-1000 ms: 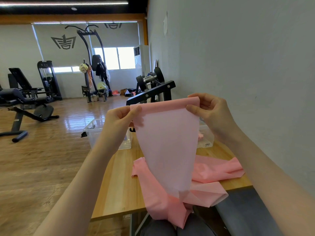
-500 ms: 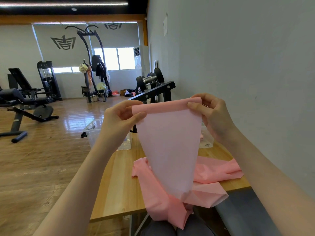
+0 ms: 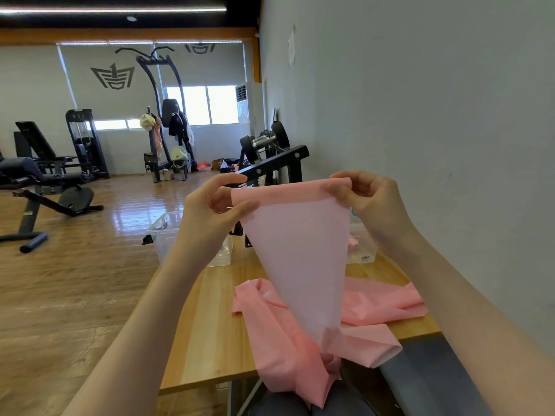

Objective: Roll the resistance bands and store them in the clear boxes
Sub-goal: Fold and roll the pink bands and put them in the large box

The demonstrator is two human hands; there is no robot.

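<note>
I hold a wide pink resistance band [image 3: 297, 259] up in front of me above the wooden table [image 3: 210, 331]. My left hand [image 3: 216, 214] pinches its top left corner and my right hand [image 3: 369, 202] pinches the top right corner. The top edge is folded over into a narrow strip. The band hangs down and piles loosely on the table, with its end drooping over the near edge. One clear box [image 3: 168, 235] stands behind my left hand. A second clear box [image 3: 363, 250] by the wall holds something pink.
A grey wall [image 3: 420, 115] runs along the right of the table. A black dumbbell rack [image 3: 270, 163] stands just beyond the boxes. Gym benches and machines [image 3: 45, 181] sit far left on the wood floor. A dark padded seat [image 3: 432, 376] lies at lower right.
The fold along the band's top edge has grown wider as my fingers turned it over. Both hands stay at about the same height.
</note>
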